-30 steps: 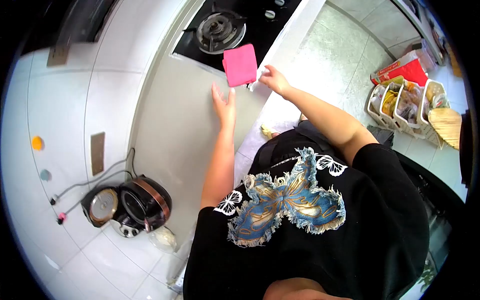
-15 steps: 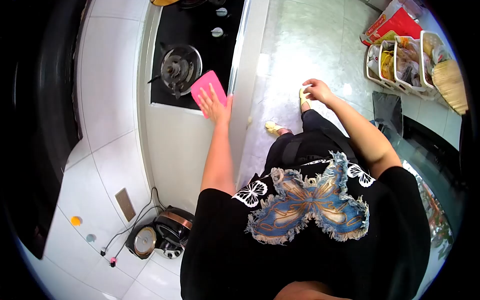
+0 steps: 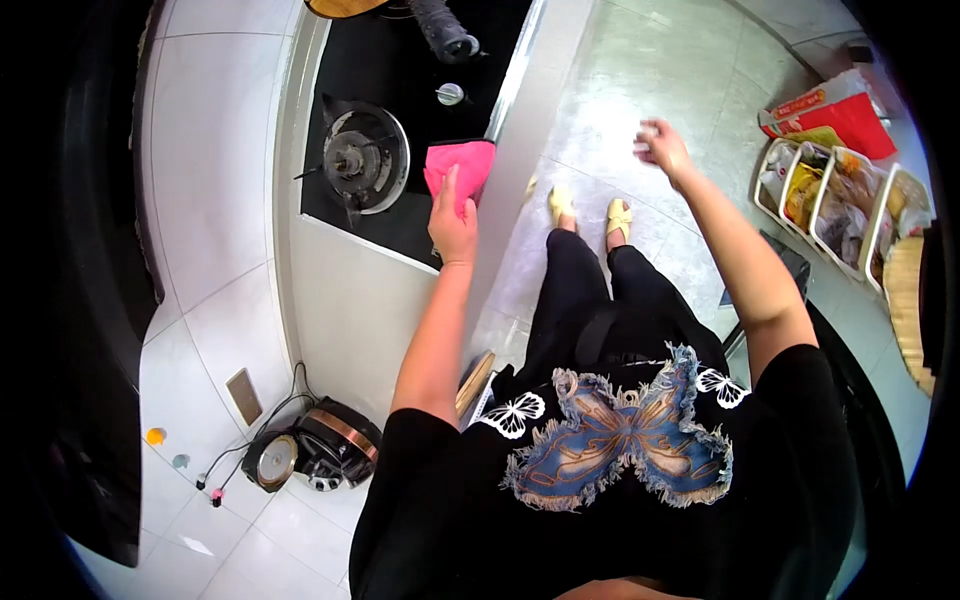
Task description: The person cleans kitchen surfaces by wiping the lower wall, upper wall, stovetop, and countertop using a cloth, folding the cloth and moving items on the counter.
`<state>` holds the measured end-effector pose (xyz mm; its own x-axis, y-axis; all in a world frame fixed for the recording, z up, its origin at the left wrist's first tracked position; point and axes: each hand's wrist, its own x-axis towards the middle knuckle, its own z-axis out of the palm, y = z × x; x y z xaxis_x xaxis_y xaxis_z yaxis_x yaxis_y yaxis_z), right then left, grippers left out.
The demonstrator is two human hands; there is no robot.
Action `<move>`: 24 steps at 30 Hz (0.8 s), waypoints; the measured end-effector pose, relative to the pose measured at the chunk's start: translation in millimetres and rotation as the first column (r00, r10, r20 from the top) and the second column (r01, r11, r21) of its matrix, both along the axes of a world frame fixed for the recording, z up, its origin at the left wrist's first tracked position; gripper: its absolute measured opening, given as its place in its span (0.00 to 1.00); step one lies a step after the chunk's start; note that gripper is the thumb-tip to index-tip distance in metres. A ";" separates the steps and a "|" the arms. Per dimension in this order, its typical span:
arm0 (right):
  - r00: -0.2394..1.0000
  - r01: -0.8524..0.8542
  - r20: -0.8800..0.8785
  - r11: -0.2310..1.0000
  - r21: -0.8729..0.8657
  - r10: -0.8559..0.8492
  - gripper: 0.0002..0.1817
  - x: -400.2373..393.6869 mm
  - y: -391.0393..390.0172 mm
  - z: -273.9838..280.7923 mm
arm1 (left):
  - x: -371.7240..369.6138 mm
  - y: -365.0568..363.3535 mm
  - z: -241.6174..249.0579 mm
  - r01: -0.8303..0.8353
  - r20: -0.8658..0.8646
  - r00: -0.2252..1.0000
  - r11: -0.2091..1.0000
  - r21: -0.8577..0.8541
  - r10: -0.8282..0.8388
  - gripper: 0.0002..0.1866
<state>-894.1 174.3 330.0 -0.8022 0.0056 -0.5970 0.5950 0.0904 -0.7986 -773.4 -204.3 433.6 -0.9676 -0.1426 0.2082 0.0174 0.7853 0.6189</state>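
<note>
On the black cooktop (image 3: 400, 110), near its front right corner, a pink cloth (image 3: 460, 165) lies under my left hand (image 3: 455, 225). My fingers press together on the cloth, whose right side looks folded. The round gas burner (image 3: 365, 160) is just left of the cloth, and a silver knob (image 3: 450, 94) is above it. My right hand (image 3: 662, 148) hangs in the air over the floor, holding nothing, its slightly blurred fingers loosely bent and apart.
A dark grey elongated object (image 3: 440, 30) is at the cooktop's top edge. White baskets (image 3: 835, 205) of bagged items and a red bag (image 3: 840, 125) are at the right. A black and copper appliance (image 3: 340, 440) with cords sits lower left.
My left hand and the cloth have shifted right toward the cooktop's front edge, and the fingers have come together. My right hand has moved up. The feet have changed position. The grey object has appeared.
</note>
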 end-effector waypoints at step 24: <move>0.893 0.450 -0.309 0.604 0.659 -0.328 0.46 -126.1 -155.2 68.3 | -315.3 -191.1 8.4 -0.272 -0.188 0.958 0.892 -0.361 0.216 0.38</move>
<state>-1020.2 19.1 398.3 -0.6958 0.7005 -0.1586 0.5957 0.4395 -0.6722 -1088.7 -395.4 442.0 -0.8699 -0.2532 0.4233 -0.1413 0.9501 0.2781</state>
